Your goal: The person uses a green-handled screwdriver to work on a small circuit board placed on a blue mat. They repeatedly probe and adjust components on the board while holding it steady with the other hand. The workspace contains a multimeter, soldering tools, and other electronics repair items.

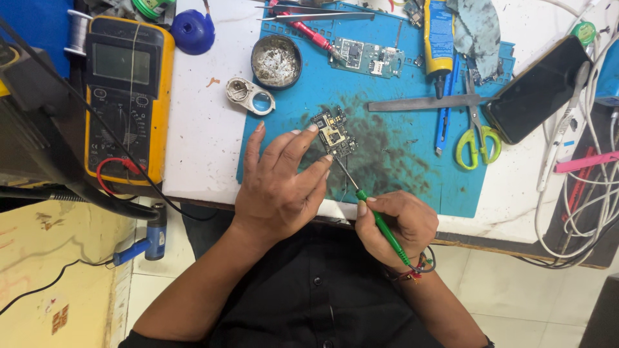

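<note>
Small circuit board [334, 134] on blue work mat [412, 161], dark-stained patch under and around it. Left hand [277, 187] spread flat, fingertips [312, 129] pressing board's near-left edge; not curled round anything, just pinning. Right hand [394, 222] closed around green-handled soldering iron [380, 225], pencil-style hold, thin metal tip running up-left from grip to board's lower corner, touching or just shy of it, cannot tell which. Handling est.: board light, stiff, thin; fragile, densely packed w/ small parts and a metal shield in centre; prob. slides easily on mat unless pinned. Best held by bare edges/corners, not on components. Iron light, rigid; hold on green handle only, well back from the metal shaft. Counts: circuit boards 2 (one under fingers, second larger green one [367, 57] well beyond grip, far side of mat); soldering iron 1; round tin [276, 61] w/ grey residue 1; loupe [250, 96] 1, just left of mat edge, beyond left fingertips; yellow multimeter [129, 96] 1, far left; scissors [476, 132] w/ lime handles 1, right of board; long flat metal tool [419, 103] 1; tweezers [322, 14] at least 2, top edge; dark phone [538, 90] 1, far right; white cables [593, 193] tangled, no. unclear.
</note>
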